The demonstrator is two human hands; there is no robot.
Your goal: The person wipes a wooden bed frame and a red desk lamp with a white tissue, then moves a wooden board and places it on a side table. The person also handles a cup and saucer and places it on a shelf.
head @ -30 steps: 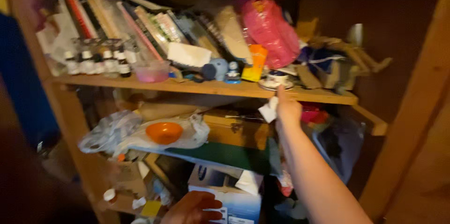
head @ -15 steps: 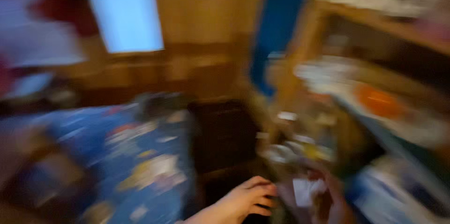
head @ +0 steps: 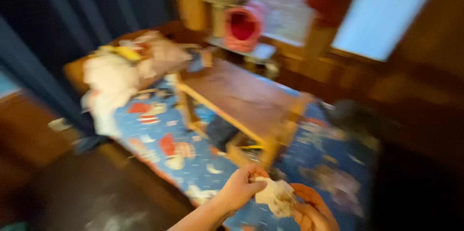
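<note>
Two hands are seen low in the blurred view, meeting over a crumpled white scrap (head: 274, 196). Farthest left, dark blue curtains (head: 58, 33) hang in soft folds, and beside them a heap of white and pale cloth (head: 113, 83) is piled. A blue patterned rug (head: 164, 149) with red and white shapes is spread on the floor. On it a low wooden tabletop (head: 237, 98), flat and rectangular, is set. The left hand (head: 241, 190) is closed on the scrap, fingers pinching its edge. The right hand (head: 311, 209) is cupped beneath it, fingers curled against the soft, wrinkled material.
</note>
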